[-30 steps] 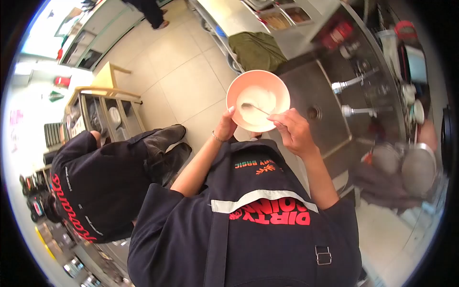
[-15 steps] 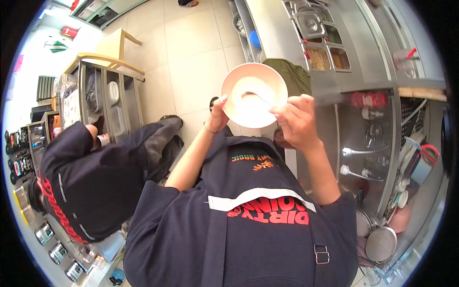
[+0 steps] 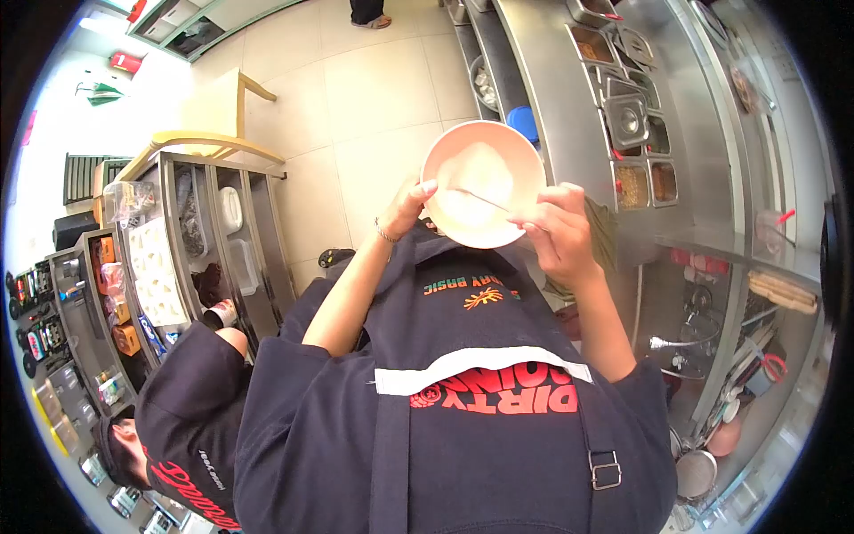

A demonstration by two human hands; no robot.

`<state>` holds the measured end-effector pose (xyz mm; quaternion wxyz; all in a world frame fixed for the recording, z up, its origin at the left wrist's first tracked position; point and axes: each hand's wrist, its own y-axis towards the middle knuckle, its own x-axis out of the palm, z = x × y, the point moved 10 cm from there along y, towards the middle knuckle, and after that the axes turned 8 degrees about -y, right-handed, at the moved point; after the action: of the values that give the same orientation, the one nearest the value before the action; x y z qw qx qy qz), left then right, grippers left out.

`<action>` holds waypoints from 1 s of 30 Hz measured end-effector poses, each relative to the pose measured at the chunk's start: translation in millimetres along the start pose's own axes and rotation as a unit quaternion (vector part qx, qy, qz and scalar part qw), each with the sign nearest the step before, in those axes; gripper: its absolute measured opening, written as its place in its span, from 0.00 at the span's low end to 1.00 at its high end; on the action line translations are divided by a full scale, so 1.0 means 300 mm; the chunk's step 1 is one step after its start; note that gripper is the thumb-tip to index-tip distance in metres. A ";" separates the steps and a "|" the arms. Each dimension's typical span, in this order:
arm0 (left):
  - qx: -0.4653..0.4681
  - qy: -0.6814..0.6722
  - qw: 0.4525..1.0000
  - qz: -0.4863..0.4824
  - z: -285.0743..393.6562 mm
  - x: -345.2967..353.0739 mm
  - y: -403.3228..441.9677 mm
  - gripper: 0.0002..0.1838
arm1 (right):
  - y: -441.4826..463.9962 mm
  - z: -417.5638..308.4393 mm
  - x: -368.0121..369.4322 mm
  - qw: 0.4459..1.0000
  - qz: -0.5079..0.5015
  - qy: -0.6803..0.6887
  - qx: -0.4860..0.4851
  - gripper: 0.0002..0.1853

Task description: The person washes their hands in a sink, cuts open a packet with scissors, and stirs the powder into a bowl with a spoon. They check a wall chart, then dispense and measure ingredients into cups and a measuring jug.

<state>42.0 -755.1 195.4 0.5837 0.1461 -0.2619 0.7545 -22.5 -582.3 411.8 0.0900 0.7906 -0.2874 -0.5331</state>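
Sitting near the middle of the head view, a round peach bowl (image 3: 523, 162) is held up in front of the apron (image 3: 454, 313). Pale, whitish contents (image 3: 485, 169) lie inside (too bright to make out their texture), with a thin spoon (image 3: 485, 198) slanting across them. The left hand (image 3: 409, 206) grips the rim, thumb uppermost; the right hand (image 3: 559, 238) pinches the spoon's handle at the opposite side. Half a second ago the spoon's dark head showed broader; now it is a narrow line. The view has swung, bringing more of the steel tabletop (image 3: 551, 98) in, while the co-worker (image 3: 191, 392) appears lower, partly behind the wearer's shoulder.
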 end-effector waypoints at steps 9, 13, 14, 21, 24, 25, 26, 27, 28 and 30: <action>0.056 0.021 0.997 0.058 0.307 -0.170 0.075 0.54 | 0.323 0.158 0.101 0.998 0.014 -0.050 -0.043 0.04; 0.126 0.066 0.983 0.113 0.410 -0.272 0.146 0.54 | 0.420 0.247 0.215 0.999 -0.024 0.047 0.003 0.05; 0.121 0.062 0.983 0.122 0.412 -0.293 0.169 0.54 | 0.468 0.266 0.225 0.998 -0.014 0.068 -0.001 0.05; 0.125 0.036 0.978 0.165 0.492 -0.386 0.371 0.56 | 0.880 0.488 0.312 0.996 0.007 0.027 -0.089 0.05; 0.175 0.025 0.967 0.185 0.544 -0.415 0.496 0.55 | 0.953 0.605 0.381 0.995 -0.063 0.071 -0.034 0.05; 0.191 0.014 0.961 0.199 0.550 -0.420 0.521 0.54 | 0.960 0.657 0.407 0.992 -0.064 0.098 0.040 0.06; 0.179 0.000 0.957 0.227 0.543 -0.434 0.550 0.54 | 0.965 0.702 0.432 0.984 -0.063 0.122 0.112 0.08; 0.181 -0.002 0.957 0.229 0.544 -0.433 0.584 0.54 | 0.977 0.694 0.453 0.984 -0.065 0.121 0.110 0.08; 0.187 -0.012 0.953 0.239 0.541 -0.441 0.615 0.54 | 0.953 0.759 0.504 0.946 -0.074 0.200 0.244 0.10; 0.194 -0.037 0.948 0.250 0.536 -0.467 0.679 0.50 | 0.927 0.830 0.604 0.869 -0.054 0.323 0.371 0.14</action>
<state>-128.0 -995.6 207.9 0.3264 0.2146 -0.1599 0.9066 -296.7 -868.8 289.9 -0.1511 0.9080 -0.3762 -0.1056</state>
